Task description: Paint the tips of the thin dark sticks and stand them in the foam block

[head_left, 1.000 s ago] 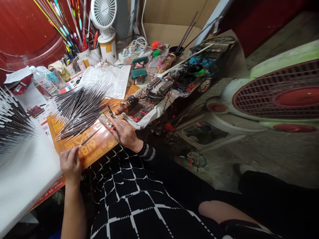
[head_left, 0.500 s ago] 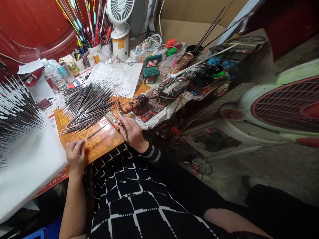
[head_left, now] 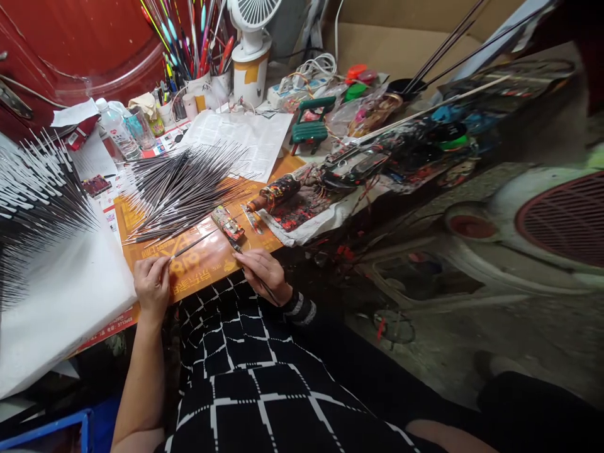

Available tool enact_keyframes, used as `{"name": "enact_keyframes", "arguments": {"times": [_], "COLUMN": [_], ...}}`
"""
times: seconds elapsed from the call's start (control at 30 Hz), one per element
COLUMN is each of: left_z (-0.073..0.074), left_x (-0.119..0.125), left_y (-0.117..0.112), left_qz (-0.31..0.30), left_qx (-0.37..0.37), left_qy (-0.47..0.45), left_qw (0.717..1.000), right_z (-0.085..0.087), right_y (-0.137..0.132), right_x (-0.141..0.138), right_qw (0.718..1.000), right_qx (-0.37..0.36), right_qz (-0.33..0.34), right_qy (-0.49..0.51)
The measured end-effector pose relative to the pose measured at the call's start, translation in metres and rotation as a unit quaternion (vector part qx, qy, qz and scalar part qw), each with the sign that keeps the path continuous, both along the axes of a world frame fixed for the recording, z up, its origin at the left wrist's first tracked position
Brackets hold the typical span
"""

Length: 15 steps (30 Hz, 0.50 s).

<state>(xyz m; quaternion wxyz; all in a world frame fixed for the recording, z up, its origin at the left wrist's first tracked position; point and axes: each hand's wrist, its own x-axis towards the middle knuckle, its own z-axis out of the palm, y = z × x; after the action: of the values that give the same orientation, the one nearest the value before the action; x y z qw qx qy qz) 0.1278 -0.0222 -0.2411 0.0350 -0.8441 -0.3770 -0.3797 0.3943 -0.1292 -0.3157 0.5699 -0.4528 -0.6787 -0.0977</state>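
My left hand is closed on the white end of a slim dark fishing float, which slants up to the right over the orange mat. Fingers pinched together, my right hand holds a thin dark paintbrush near the mat's front edge. The brush tip points at a small paint-crusted block and is close to it; I cannot tell if they touch. Behind both hands lies a loose pile of similar dark floats with white ends.
A white foam slab at left carries rows of upright dark floats. A paint-smeared bottle lies on its side at right. Behind stand a small green chair-shaped stand, a white fan, a water bottle and printed paper.
My right hand has drawn back from the paint-crusted block and turned the brush, whose tip now points at it instead of upward. My left hand still holds the float. The camera view has shifted slightly.
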Motion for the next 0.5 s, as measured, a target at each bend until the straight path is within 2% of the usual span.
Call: {"name": "enact_keyframes", "arguments": {"times": [0.17,0.5], "left_z": [0.0004,0.0002], "left_x": [0.0014,0.0009], "left_y": [-0.0003,-0.0007], "left_qz": [-0.01,0.002], "left_qx": [0.017,0.003], "left_qy": [-0.006,-0.009], "left_qw": [1.0,1.0], "right_z": [-0.0013,-0.0046], "right_y": [0.0022,0.0011], "right_x": [-0.0016,-0.0013], "right_qw": [1.0,0.999], "right_qx": [-0.008,-0.038], "right_qz": [-0.003,-0.008], "right_qy": [-0.008,-0.016]}}
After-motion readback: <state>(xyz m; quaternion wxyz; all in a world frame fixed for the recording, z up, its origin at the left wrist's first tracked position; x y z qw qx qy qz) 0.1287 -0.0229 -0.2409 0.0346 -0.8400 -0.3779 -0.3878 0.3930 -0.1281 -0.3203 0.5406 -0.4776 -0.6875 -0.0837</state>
